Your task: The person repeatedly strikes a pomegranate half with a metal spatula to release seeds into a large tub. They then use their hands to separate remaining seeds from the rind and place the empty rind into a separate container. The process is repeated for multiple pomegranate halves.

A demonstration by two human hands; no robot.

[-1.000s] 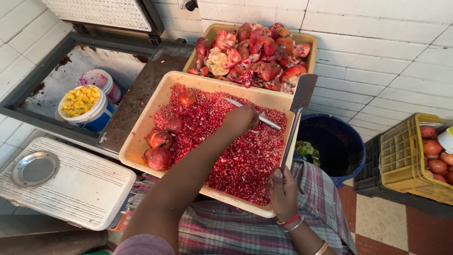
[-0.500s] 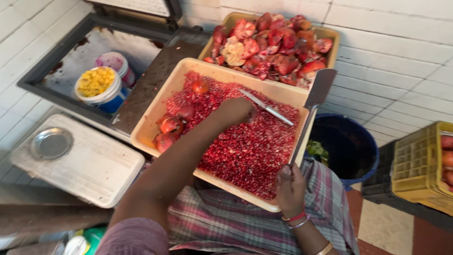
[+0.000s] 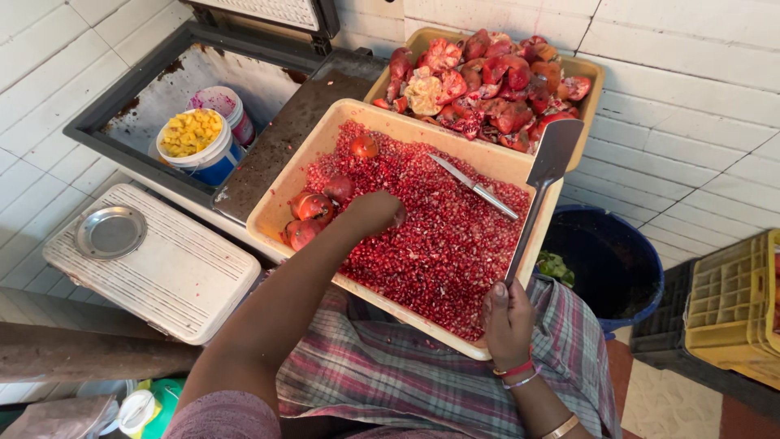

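Resting clenched on the pomegranate seeds (image 3: pixel 439 244), left hand (image 3: pixel 375 213); right hand (image 3: pixel 508 321) grasping spatula (image 3: pixel 540 191).

The near tray (image 3: pixel 280 213) looks like smooth, matt cream plastic; the pomegranate seeds (image 3: pixel 443 244) heaped in it are wet and glossy red. The knife (image 3: pixel 474 186) lying on them has a bright metal blade and handle. The right hand (image 3: pixel 508 319) grips a dull grey metal spatula (image 3: pixel 540 183), its flat blade matt and slightly scuffed. The far tray (image 3: pixel 589 69) is similar plastic, filled with leathery peels (image 3: pixel 487 85), shiny outside, pithy inside. To the left, a white plastic tub (image 3: pixel 199 154) sits in a stained, rough metal well (image 3: pixel 106 130). The small steel dish (image 3: pixel 110 232) gleams on a ribbed white plastic lid (image 3: pixel 175 280). The lap cloth (image 3: pixel 390 374) is soft woven check.
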